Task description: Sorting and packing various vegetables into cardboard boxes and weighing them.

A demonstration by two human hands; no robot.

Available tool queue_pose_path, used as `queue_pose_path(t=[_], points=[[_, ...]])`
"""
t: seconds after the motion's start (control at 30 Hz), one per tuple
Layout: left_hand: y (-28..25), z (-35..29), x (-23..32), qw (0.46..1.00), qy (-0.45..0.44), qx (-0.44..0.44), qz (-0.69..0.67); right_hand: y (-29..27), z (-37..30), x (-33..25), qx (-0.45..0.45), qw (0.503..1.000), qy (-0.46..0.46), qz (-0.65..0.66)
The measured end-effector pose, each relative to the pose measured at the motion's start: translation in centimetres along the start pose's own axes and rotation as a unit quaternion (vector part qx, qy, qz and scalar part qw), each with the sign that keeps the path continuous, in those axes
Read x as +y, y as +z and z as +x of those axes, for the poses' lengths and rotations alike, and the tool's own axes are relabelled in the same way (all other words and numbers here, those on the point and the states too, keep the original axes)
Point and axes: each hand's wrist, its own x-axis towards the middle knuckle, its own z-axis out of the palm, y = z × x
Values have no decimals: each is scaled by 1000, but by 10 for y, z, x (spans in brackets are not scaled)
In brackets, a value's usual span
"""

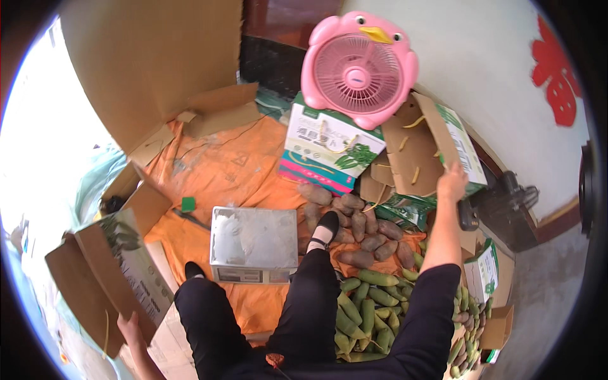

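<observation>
At the lower left, my left hand (131, 330) is closed on the lower edge of an open cardboard gift box (140, 272), which is tilted and has a printed white side. My right arm reaches forward to the right, where my right hand (451, 182) grips the rim of another open gift carton (410, 149) with yellow cord handles on its brown inner side. Some of its fingers are hidden behind the panel. Below that carton lie several brownish-red tubers (373, 242), and nearer me a pile of long green radishes (364, 310).
A silver weighing scale (253, 237) stands on an orange sheet (215, 171) between my feet. A pink penguin-shaped fan (358, 79) is behind a white and green gift box (329, 142). More radishes and tubers (470, 329) lie at the right, beside a small open carton (497, 326).
</observation>
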Motion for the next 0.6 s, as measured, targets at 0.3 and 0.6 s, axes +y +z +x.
queue_pose_path(t=[0.3,0.6], points=[[43,-6,29,982,45,-29,180,-23,0,89,142,975,-33,165],[50,6,36,959,119,-74,245,-81,-55,203,139,949,64,275]])
